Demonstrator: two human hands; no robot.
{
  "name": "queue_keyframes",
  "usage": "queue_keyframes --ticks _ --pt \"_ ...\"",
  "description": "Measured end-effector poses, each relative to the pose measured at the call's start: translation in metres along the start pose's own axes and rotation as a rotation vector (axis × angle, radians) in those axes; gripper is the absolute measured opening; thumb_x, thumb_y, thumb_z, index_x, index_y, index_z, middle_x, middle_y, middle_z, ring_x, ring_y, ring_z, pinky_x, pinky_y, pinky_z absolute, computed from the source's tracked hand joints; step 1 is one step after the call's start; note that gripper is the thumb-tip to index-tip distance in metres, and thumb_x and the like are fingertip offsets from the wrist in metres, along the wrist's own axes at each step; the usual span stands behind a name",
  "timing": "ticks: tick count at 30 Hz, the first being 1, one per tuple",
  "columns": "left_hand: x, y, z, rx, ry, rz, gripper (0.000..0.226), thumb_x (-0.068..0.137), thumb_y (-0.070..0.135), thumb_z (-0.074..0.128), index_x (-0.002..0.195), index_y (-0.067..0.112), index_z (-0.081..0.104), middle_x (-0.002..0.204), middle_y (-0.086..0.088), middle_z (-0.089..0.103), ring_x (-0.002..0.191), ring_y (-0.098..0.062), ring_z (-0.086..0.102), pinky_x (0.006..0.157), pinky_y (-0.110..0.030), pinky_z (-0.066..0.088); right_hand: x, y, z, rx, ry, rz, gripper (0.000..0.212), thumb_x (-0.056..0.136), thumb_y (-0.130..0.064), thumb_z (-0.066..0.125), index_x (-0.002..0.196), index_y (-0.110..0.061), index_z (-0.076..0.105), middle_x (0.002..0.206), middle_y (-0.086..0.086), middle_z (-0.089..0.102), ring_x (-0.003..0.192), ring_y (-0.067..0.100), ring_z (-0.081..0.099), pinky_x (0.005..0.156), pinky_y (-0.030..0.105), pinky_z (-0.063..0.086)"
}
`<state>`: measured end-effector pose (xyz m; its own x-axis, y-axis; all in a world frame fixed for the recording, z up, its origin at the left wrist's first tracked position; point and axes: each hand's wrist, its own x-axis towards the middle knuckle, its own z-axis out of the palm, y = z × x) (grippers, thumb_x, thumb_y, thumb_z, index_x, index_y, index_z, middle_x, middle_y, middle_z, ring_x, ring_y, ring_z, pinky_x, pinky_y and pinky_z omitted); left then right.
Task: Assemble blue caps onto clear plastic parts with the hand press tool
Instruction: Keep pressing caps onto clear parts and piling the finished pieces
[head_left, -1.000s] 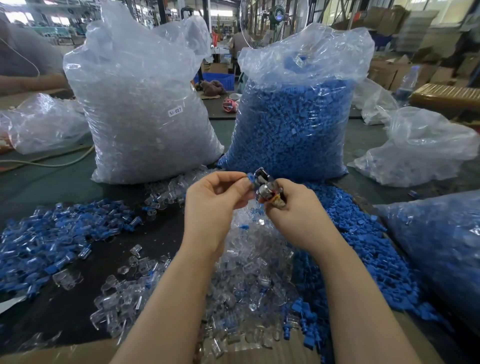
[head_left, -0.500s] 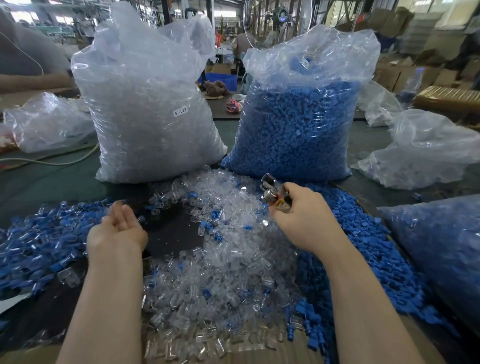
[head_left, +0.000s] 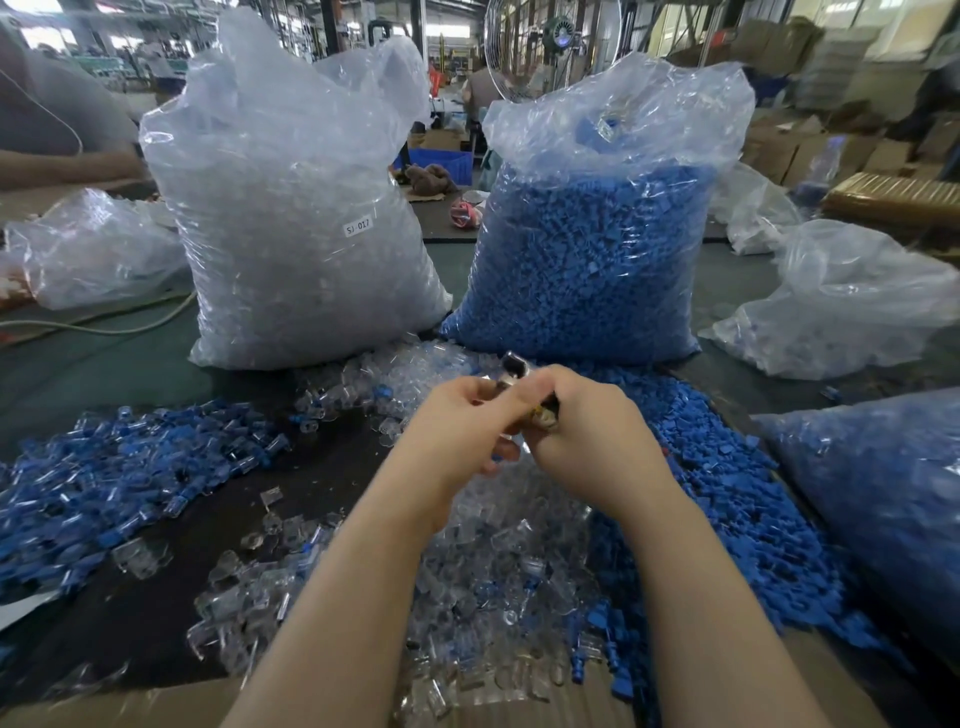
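- Hand press tool, small dark metal piece with a yellowish part (head_left: 524, 387), sits at frame centre, gripped in the right hand (head_left: 587, 441), fingers curled round it; only its top and a bit of the lower end show.
- Left hand (head_left: 457, 431) meets the right at the tool, thumb and fingers pinched at its tip; what it pinches is too small and blurred to tell.
- Loose pile of clear plastic parts (head_left: 498, 561) lies directly under both hands, a few blue bits mixed in.
- Loose heap of small blue plastic caps (head_left: 727, 478) spreads right of the hands.
- Spread of clear parts with blue caps fitted (head_left: 104, 467) at left of frame on the dark table mat (head_left: 332, 467).
- Big clear plastic bag of clear parts (head_left: 301, 228) upper left of centre, white label reading SJ-017.
- Big clear bag of blue caps (head_left: 597, 234) just right of it.
- Another bag of blue-tinted parts (head_left: 893, 509) at right edge.
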<state>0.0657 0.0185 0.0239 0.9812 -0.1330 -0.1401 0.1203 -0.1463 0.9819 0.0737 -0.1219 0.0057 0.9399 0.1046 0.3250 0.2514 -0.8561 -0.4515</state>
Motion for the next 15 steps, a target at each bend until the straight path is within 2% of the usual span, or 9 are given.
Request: queue_keyframes --ticks 3,5,7,9,11,13,15 --pt "0.001 -0.002 0.005 -0.002 0.097 0.090 0.034 0.081 0.031 0.077 0.093 0.000 0.070 0.075 -0.004 0.075 0.054 -0.005 0.061 0.051 -0.016 0.047 0.000 -0.002 0.001 -0.013 -0.019 -0.037 0.030 0.082 -0.019 0.059 0.073 -0.026 0.031 0.068 -0.005 0.049 0.068 0.026 0.046 0.056 0.037 0.032" --pt "0.000 -0.003 0.004 -0.035 0.154 0.124 0.026 0.083 0.021 0.076 0.089 -0.004 0.069 0.068 -0.005 0.072 0.054 -0.008 0.062 0.052 -0.018 0.050 0.000 -0.003 0.001 -0.053 -0.032 -0.067 0.030 0.080 -0.020 0.059 0.077 -0.027 0.030 0.070 -0.009 0.042 0.071 0.022 0.041 0.061 0.036 0.028" --pt "0.001 -0.003 0.001 -0.044 0.218 0.148 0.021 0.083 0.020 0.075 0.085 0.000 0.071 0.065 -0.003 0.070 0.055 -0.010 0.062 0.052 -0.020 0.051 -0.001 -0.001 0.001 -0.137 -0.059 -0.058 0.027 0.077 -0.025 0.060 0.093 -0.026 0.039 0.081 -0.010 0.046 0.083 0.020 0.042 0.076 0.037 0.031" --pt "0.003 -0.004 -0.003 -0.064 0.270 0.162 0.018 0.083 0.021 0.076 0.083 0.004 0.071 0.064 -0.002 0.070 0.054 -0.009 0.063 0.051 -0.018 0.050 -0.002 0.004 -0.002 -0.182 -0.108 0.008 0.042 0.076 -0.030 0.060 0.115 -0.031 0.043 0.099 -0.010 0.051 0.099 0.019 0.045 0.095 0.039 0.028" --pt "0.006 -0.006 -0.011 -0.074 0.301 0.157 0.020 0.081 0.026 0.077 0.081 0.007 0.072 0.065 -0.001 0.070 0.054 -0.007 0.062 0.050 -0.015 0.047 -0.003 0.006 -0.005 -0.167 -0.110 0.063 0.049 0.078 -0.033 0.060 0.124 -0.036 0.043 0.108 -0.008 0.051 0.107 0.020 0.045 0.105 0.040 0.024" --pt "0.007 -0.008 -0.018 -0.018 0.276 0.148 0.025 0.081 0.038 0.076 0.081 0.013 0.073 0.068 0.002 0.072 0.057 -0.003 0.063 0.051 -0.011 0.045 -0.002 0.007 -0.006 -0.164 -0.090 0.083 0.043 0.081 -0.033 0.058 0.123 -0.033 0.046 0.106 -0.005 0.053 0.104 0.023 0.049 0.101 0.041 0.034" --pt "0.009 -0.013 -0.026 0.087 0.270 0.132 0.025 0.085 0.046 0.070 0.083 0.021 0.071 0.073 0.004 0.073 0.066 -0.003 0.066 0.057 -0.013 0.048 -0.001 0.006 -0.005 -0.126 -0.096 0.146 0.032 0.084 -0.031 0.056 0.115 -0.027 0.049 0.099 0.000 0.056 0.092 0.027 0.054 0.079 0.039 0.044"
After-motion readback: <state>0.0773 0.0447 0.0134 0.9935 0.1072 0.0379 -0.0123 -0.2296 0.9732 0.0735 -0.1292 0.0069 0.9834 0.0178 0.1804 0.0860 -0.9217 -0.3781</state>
